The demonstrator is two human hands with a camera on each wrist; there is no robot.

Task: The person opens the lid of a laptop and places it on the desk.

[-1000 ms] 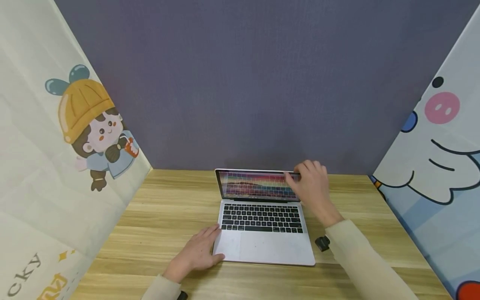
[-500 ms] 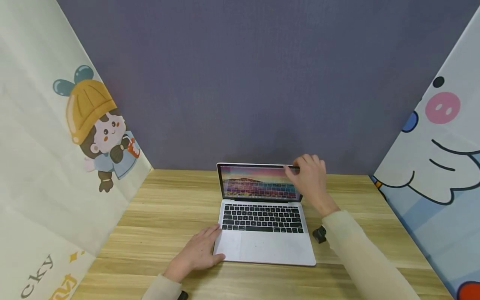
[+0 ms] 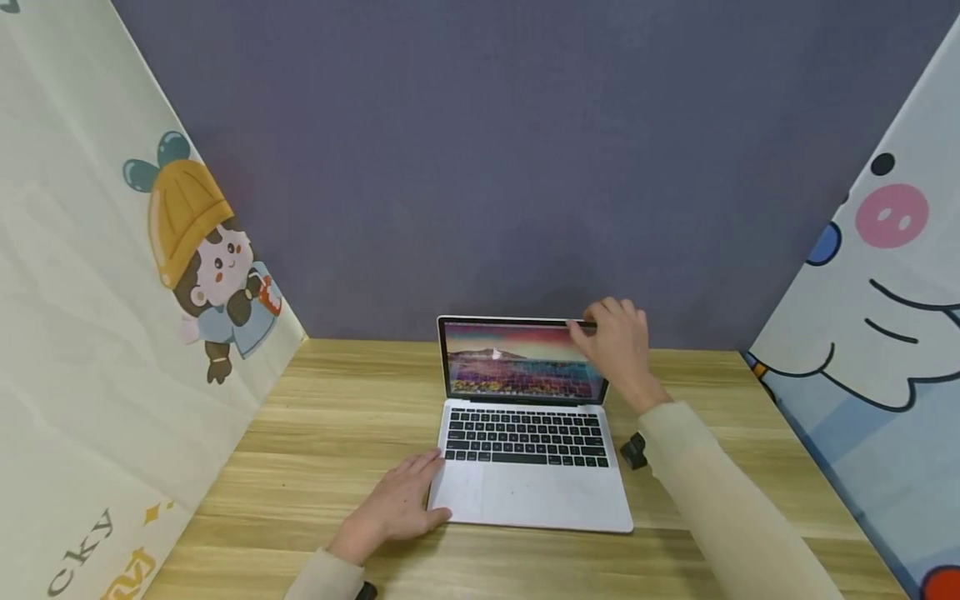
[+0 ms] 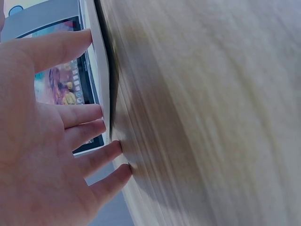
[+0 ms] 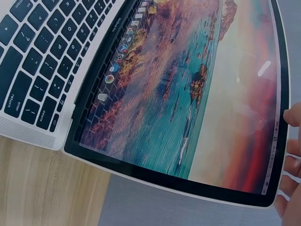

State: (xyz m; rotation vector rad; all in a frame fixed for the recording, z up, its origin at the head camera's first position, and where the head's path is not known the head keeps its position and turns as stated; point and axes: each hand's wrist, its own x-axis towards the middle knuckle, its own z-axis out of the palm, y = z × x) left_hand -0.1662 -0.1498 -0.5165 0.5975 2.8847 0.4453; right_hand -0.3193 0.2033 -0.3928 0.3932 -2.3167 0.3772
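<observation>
A silver laptop (image 3: 536,496) with black keys lies on the wooden table, its lid raised and a colourful landscape on the lit screen (image 3: 517,362). My right hand (image 3: 621,350) pinches the lid's top edge near its right corner, thumb on the screen side and fingers behind. In the right wrist view, fingertips (image 5: 292,165) show at the lid's edge. My left hand (image 3: 397,498) rests at the left front corner of the laptop's base. Its fingers look mostly straight in the left wrist view, the thumb and some fingertips (image 4: 96,112) touching the base's edge.
The wooden table (image 3: 330,417) reaches back to a dark grey-blue partition (image 3: 480,167) close behind the lid. Printed cloths flank it, one with a cartoon child (image 3: 217,258) at left, one with a white cartoon animal (image 3: 892,333) at right. Small black devices (image 3: 634,451) sit at the wrists.
My right hand has moved up and back with the lid's top edge, so the screen stands more upright and shows more. The left hand has stayed at the base's corner.
</observation>
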